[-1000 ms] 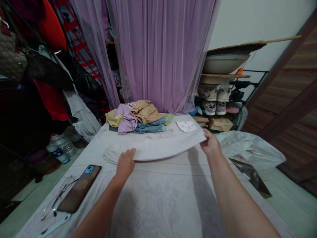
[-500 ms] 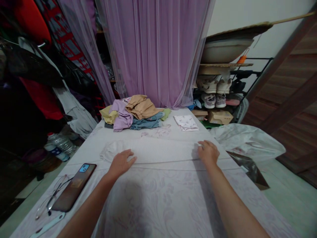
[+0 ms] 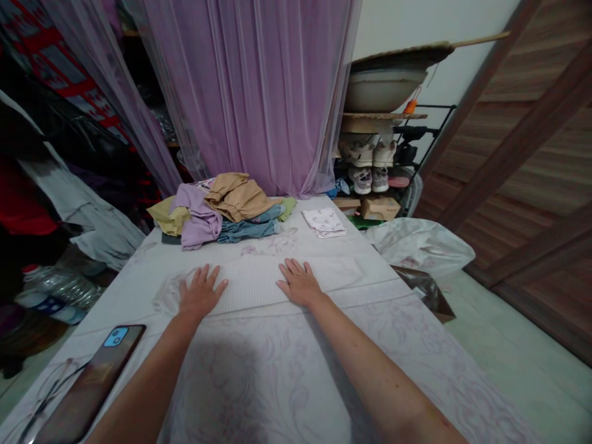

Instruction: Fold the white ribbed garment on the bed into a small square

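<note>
A white ribbed garment (image 3: 252,280) lies flat in a long strip across the bed-like surface (image 3: 277,382), its gathered end at the left. My left hand (image 3: 200,291) rests on it near that gathered end, fingers spread. Palm down on its middle, my right hand (image 3: 298,282) is open too, with the fingers stretched forward. Neither hand grips the fabric. Beyond the strip sits a heap of clothes: tan trousers (image 3: 240,196), a purple garment (image 3: 198,216), a yellow one (image 3: 169,217) and blue denim (image 3: 247,229). A folded white patterned cloth (image 3: 324,222) lies to its right.
A phone (image 3: 95,385) and glasses (image 3: 46,394) lie at the near left. Purple curtains (image 3: 259,92) hang behind the surface. Shoes (image 3: 363,179) stand on a rack at the right, above a plastic bag (image 3: 420,246). Water bottles (image 3: 65,287) are at the left.
My right hand has moved left from the garment's right end to its middle and flattened out. My left hand has spread its fingers on the fabric. The view has shifted right.
</note>
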`<state>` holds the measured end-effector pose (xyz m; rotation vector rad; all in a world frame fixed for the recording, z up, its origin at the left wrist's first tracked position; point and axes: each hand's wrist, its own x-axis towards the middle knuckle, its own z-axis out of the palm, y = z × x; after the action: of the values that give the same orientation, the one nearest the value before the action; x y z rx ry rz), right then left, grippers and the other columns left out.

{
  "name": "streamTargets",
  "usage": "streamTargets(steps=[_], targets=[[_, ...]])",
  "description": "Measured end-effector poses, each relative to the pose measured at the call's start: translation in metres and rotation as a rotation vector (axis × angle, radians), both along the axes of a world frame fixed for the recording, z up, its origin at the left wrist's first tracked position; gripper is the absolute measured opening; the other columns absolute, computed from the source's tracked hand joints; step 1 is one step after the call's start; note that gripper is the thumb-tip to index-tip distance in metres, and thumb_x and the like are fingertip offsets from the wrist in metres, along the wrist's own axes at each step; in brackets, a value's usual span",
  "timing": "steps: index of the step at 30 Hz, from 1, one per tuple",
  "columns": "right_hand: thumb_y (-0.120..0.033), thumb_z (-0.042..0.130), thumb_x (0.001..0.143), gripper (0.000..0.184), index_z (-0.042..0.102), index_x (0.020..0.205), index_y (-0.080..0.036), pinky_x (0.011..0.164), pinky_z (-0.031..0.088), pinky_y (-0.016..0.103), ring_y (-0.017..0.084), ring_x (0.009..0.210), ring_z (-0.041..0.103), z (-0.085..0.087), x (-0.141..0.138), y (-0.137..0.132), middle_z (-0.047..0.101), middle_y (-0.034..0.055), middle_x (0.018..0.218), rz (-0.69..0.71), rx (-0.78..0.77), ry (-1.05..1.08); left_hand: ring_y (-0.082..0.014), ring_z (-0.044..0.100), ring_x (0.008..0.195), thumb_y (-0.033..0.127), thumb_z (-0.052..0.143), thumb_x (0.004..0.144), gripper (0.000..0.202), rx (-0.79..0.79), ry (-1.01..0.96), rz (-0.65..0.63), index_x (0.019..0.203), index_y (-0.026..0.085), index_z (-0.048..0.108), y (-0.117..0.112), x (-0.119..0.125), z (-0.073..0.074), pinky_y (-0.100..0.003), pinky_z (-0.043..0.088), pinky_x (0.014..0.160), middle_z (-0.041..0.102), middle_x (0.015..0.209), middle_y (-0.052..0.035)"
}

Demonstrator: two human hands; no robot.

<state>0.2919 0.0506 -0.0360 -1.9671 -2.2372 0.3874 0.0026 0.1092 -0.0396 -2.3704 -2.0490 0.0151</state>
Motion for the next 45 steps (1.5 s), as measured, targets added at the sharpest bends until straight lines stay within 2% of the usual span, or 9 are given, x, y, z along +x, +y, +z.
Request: streamTargets(steps=[5,9,13,19,23,27,31,38,45], targets=[[-0.050,0.026,0.100,0.062,0.034,0.153,-0.019,0.118,0.013,0.051,0.026,0.149,0.020,-0.006,0.070,-0.015,0.024,0.0121,0.162,-0.184,0.032,-0.137,-0.0325,0.026,0.147,0.048,0.030,0.097,0.061,0.055,0.059,-0.049,0.151,0.021,0.036,0.011,-0.023,-0.004,-0.059,0.024,0.113,0.029,0.160,-0.0139],[-0.046,0.031,0.100,0.058,0.040,0.149,-0.015,0.116,0.019,0.048,0.027,0.145,0.030,-0.018,0.096,-0.020,0.034,0.0143,0.158,-0.244,0.121,-0.231,-0.0330,0.031,0.145,0.048,0.034,0.096,0.063,0.056,0.051,-0.017,0.150,0.016,0.038,0.014,-0.023,-0.003,-0.054,0.025,0.115,0.033,0.158,-0.0167],[-0.039,0.036,0.099,0.049,0.055,0.136,-0.014,0.112,0.028,0.047,0.028,0.135,0.044,-0.032,0.100,-0.021,0.051,0.0152,0.146,-0.231,0.337,-0.265,-0.0344,0.034,0.143,0.043,0.034,0.097,0.060,0.113,0.018,0.051,0.147,0.012,0.043,-0.004,-0.005,-0.008,-0.056,0.029,0.113,0.037,0.155,-0.0181],[-0.030,0.034,0.098,0.042,0.069,0.115,-0.014,0.105,0.036,0.041,0.025,0.116,0.059,-0.046,0.106,-0.024,0.067,0.0150,0.124,-0.262,0.559,-0.245,-0.0313,0.041,0.140,0.039,0.034,0.098,0.052,0.206,-0.067,-0.101,0.143,0.018,0.050,-0.037,0.009,-0.022,-0.057,0.031,0.113,0.045,0.151,-0.0125],[-0.032,0.036,0.097,0.041,0.068,0.117,-0.014,0.104,0.037,0.044,0.026,0.117,0.059,-0.051,0.110,-0.023,0.066,0.0143,0.125,-0.269,0.564,-0.247,-0.0346,0.044,0.136,0.039,0.040,0.096,0.046,0.249,-0.028,-0.042,0.135,0.021,0.057,-0.035,-0.014,-0.008,-0.064,0.023,0.113,0.052,0.146,-0.0134],[-0.033,0.039,0.096,0.040,0.068,0.116,-0.014,0.103,0.039,0.045,0.027,0.116,0.059,-0.055,0.113,-0.021,0.067,0.0144,0.124,-0.273,0.577,-0.214,-0.0346,0.040,0.139,0.034,0.041,0.094,0.051,0.369,-0.043,0.156,0.139,0.013,0.052,-0.029,-0.053,0.015,-0.057,0.024,0.114,0.046,0.150,-0.0186],[-0.033,0.039,0.094,0.041,0.069,0.113,-0.014,0.103,0.040,0.045,0.026,0.114,0.060,-0.058,0.115,-0.020,0.068,0.0148,0.121,-0.277,0.607,-0.187,-0.0361,0.060,0.118,0.048,0.036,0.095,0.058,0.077,-0.168,0.427,0.135,0.011,0.054,-0.022,-0.088,0.027,-0.049,0.046,0.095,0.063,0.129,-0.0214],[-0.031,0.039,0.093,0.041,0.070,0.110,-0.013,0.101,0.042,0.044,0.026,0.110,0.062,-0.058,0.115,-0.020,0.069,0.0152,0.118,-0.271,0.623,-0.202,-0.0332,0.062,0.114,0.049,0.052,0.086,0.049,-0.111,-0.229,0.407,0.117,0.013,0.063,-0.003,-0.099,0.024,-0.039,0.048,0.089,0.066,0.121,-0.0199],[-0.026,0.042,0.089,0.037,0.068,0.113,-0.014,0.098,0.041,0.051,0.030,0.113,0.059,-0.058,0.107,-0.016,0.066,0.0171,0.122,-0.296,0.652,-0.190,-0.0256,0.061,0.110,0.028,0.057,0.077,0.029,0.367,-0.680,0.330,0.104,0.018,0.059,-0.016,-0.080,-0.010,-0.038,0.047,0.096,0.067,0.111,-0.0113]])
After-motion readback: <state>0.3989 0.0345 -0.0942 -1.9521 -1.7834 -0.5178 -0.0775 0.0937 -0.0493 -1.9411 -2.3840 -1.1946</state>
